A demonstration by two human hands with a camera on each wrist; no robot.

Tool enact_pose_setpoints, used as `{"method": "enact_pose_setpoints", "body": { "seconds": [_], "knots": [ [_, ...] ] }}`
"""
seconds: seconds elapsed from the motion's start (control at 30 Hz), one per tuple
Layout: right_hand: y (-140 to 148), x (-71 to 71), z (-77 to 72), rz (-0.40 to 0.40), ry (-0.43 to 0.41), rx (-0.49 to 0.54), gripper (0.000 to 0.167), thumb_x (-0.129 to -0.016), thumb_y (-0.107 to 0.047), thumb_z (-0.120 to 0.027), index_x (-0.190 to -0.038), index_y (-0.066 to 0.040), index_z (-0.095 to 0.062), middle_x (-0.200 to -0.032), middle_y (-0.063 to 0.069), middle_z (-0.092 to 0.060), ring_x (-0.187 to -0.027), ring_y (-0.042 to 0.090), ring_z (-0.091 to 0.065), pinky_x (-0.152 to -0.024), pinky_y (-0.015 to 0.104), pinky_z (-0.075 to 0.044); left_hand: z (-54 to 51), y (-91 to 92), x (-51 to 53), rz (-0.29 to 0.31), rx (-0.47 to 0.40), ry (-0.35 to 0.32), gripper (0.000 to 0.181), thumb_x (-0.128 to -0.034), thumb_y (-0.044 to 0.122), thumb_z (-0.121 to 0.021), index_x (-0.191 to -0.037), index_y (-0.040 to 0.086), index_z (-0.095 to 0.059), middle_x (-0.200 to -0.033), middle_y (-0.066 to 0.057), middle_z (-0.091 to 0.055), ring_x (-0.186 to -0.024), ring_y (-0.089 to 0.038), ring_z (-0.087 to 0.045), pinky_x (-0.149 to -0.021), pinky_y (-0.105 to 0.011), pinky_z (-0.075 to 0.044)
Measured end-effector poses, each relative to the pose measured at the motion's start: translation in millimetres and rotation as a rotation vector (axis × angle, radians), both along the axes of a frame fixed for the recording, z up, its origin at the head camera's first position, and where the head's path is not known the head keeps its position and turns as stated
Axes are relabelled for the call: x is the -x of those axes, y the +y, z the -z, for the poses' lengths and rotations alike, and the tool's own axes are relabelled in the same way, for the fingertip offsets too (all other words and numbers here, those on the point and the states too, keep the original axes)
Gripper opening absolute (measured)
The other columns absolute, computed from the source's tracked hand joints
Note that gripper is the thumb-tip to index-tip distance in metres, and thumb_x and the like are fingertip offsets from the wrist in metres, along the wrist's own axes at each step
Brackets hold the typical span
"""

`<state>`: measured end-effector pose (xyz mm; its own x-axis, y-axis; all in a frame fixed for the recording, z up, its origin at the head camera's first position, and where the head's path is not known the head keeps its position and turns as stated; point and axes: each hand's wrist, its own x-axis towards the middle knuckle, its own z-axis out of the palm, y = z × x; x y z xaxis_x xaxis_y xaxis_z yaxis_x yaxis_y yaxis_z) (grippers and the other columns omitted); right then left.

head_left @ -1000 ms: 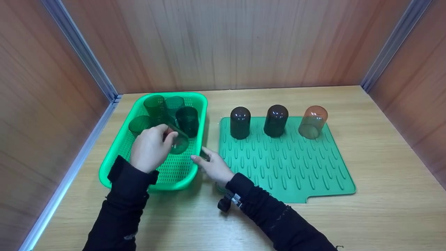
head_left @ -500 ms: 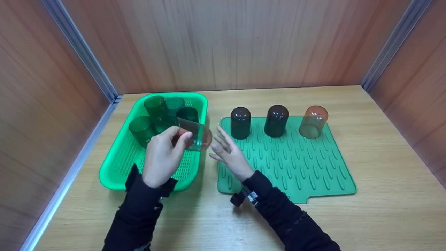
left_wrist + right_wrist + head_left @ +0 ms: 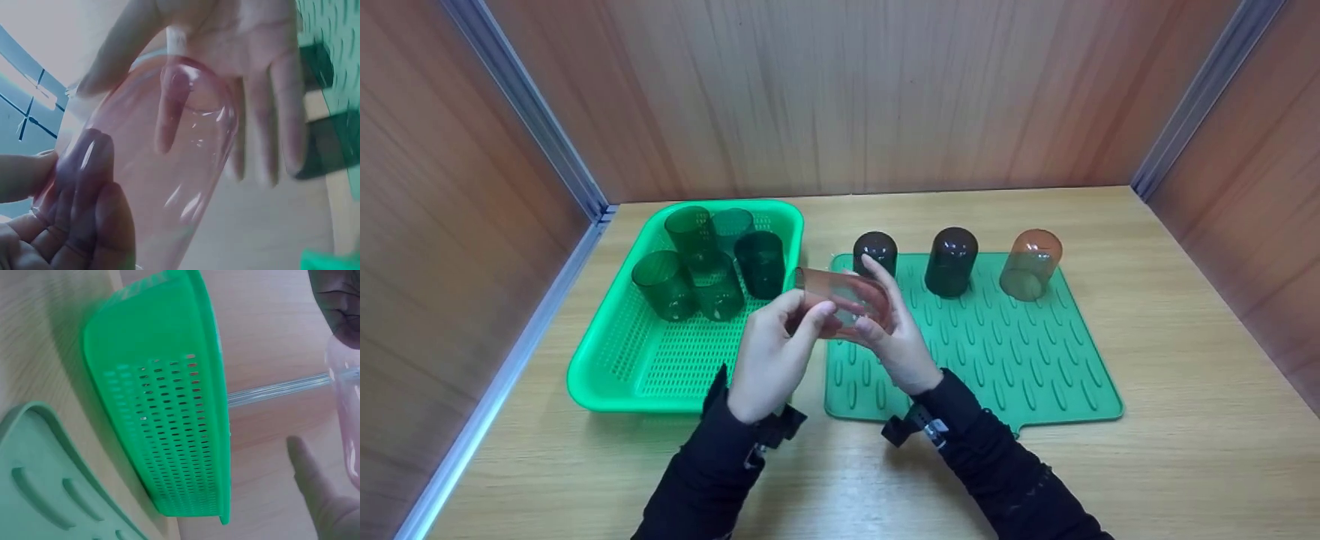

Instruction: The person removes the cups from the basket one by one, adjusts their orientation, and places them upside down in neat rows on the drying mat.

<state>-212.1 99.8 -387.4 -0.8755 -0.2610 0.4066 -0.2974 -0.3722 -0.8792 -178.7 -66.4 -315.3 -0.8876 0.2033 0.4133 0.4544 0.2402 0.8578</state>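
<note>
A translucent pinkish-orange cup [image 3: 836,283] lies sideways in the air between the basket and the mat. My left hand [image 3: 772,356] pinches it near its rim, thumb in front and fingers behind. Around its rounded base, my right hand [image 3: 907,352] reaches from the other side. In the left wrist view the fingers of the right hand [image 3: 242,50] are straight and spread behind the cup [image 3: 152,191]; whether they press on it I cannot tell. Only the edge of the cup [image 3: 350,416] enters the right wrist view.
A green perforated basket [image 3: 585,379] at left holds several tinted cups [image 3: 718,289]. On the green ridged mat [image 3: 1065,375] at right, two dark cups [image 3: 951,262] and an orange one [image 3: 1031,264] stand upside down along the far edge. Wooden walls [image 3: 847,97] surround the table.
The left hand has lifted the cup out of the basket and carried it right. The right hand has left the basket's rim and come up to the cup's base.
</note>
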Motion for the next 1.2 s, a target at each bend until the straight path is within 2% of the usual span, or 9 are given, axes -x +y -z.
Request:
{"method": "enact_pose_setpoints", "body": {
  "seconds": [0.17, 0.27, 0.47, 0.73, 0.97, 1.07, 1.2],
  "knots": [
    [4.0, -1.2, -0.6, 0.043, 0.034, 0.058, 0.082, -0.084, -0.048, -0.065, -0.145, -0.016, -0.022, -0.142, 0.017, -0.039, -0.121, 0.033, -0.050, -0.089, 0.048, -0.049, 7.9, 9.4, 0.4, 0.014, -0.020, -0.033, 0.024, -0.0931, 0.026, -0.059, -0.096, 0.003, -0.066, -0.085, -0.005, -0.068, -0.072, -0.017, -0.061, -0.066, -0.028, -0.051],
    [7.7, -0.5, -1.3, 0.087, 0.048, 0.034, 0.075, -0.086, -0.045, -0.064, -0.142, -0.013, -0.026, -0.135, 0.018, -0.043, -0.115, 0.034, -0.051, -0.087, 0.046, -0.050, 12.0, 13.4, 1.1, 0.016, -0.039, -0.046, 0.025, -0.0928, 0.026, -0.060, -0.098, 0.003, -0.066, -0.087, -0.005, -0.068, -0.071, -0.019, -0.059, -0.064, -0.027, -0.050],
    [13.7, 0.9, -3.4, 0.161, 0.055, -0.043, 0.066, -0.086, -0.039, -0.064, -0.136, -0.011, -0.033, -0.128, 0.020, -0.045, -0.109, 0.034, -0.052, -0.081, 0.045, -0.053, 18.3, 16.8, 2.2, 0.031, -0.078, -0.081, 0.024, -0.0924, 0.025, -0.061, -0.100, 0.002, -0.065, -0.095, -0.007, -0.068, -0.078, -0.015, -0.063, -0.070, -0.030, -0.053],
    [18.1, 2.3, -7.6, 0.210, 0.103, -0.097, 0.058, -0.087, -0.030, -0.062, -0.134, -0.009, -0.034, -0.124, 0.019, -0.047, -0.106, 0.034, -0.057, -0.080, 0.046, -0.053, 27.2, 18.3, 4.5, 0.044, -0.068, -0.037, 0.023, -0.0949, 0.024, -0.057, -0.103, 0.004, -0.063, -0.095, -0.004, -0.066, -0.085, -0.014, -0.059, -0.072, -0.030, -0.048],
    [26.5, 3.0, -10.6, 0.222, 0.101, -0.137, 0.052, -0.087, -0.021, -0.060, -0.132, -0.009, -0.036, -0.123, 0.017, -0.048, -0.106, 0.033, -0.057, -0.082, 0.045, -0.053, 32.2, 22.0, 9.0, 0.068, -0.070, -0.036, 0.023, -0.0953, 0.025, -0.056, -0.101, 0.004, -0.063, -0.095, -0.004, -0.066, -0.087, -0.014, -0.059, -0.076, -0.032, -0.047],
    [33.2, 3.4, -12.2, 0.225, 0.111, -0.163, 0.051, -0.087, -0.017, -0.059, -0.132, -0.008, -0.036, -0.122, 0.017, -0.049, -0.106, 0.032, -0.057, -0.082, 0.045, -0.053, 36.6, 23.0, 10.1, 0.084, -0.034, 0.005, 0.024, -0.0955, 0.025, -0.056, -0.106, 0.005, -0.062, -0.102, -0.003, -0.066, -0.097, -0.013, -0.059, -0.087, -0.034, -0.047],
    [46.0, 5.7, -16.2, 0.230, 0.101, -0.160, 0.050, -0.088, -0.010, -0.058, -0.131, -0.003, -0.034, -0.121, 0.019, -0.049, -0.103, 0.033, -0.059, -0.080, 0.047, -0.053, 45.1, 24.1, 9.8, 0.086, 0.086, 0.119, 0.041, -0.0949, 0.028, -0.057, -0.129, 0.006, -0.051, -0.130, -0.005, -0.053, -0.122, -0.014, -0.047, -0.103, -0.039, -0.038]
  ]
}}
